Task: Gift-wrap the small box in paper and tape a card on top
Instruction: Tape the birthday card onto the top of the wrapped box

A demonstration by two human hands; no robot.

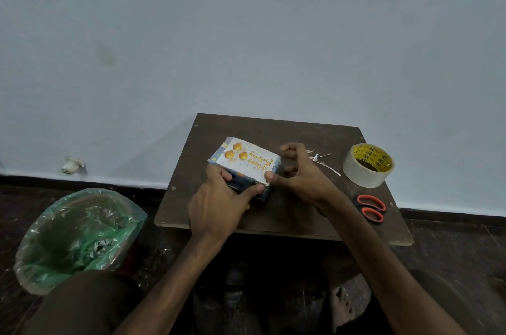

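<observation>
A small box point(250, 186) wrapped in blue patterned paper stands on a low dark wooden table point(282, 214). A white card point(247, 160) with gold balloons and "Happy Birthday" lies on top of the box. My left hand point(219, 206) grips the box's near side, thumb along the near edge. My right hand point(298, 173) is at the box's right end, its thumb pressing the card's near right corner, where a bit of tape shows, and its fingers curled beside the box.
A roll of clear tape point(368, 165) with a yellow core sits at the table's right. Orange-handled scissors point(371, 207) lie near the right front edge. Thin white paper scraps point(323, 160) lie behind my right hand. A green-lined bin point(79, 236) stands on the floor left.
</observation>
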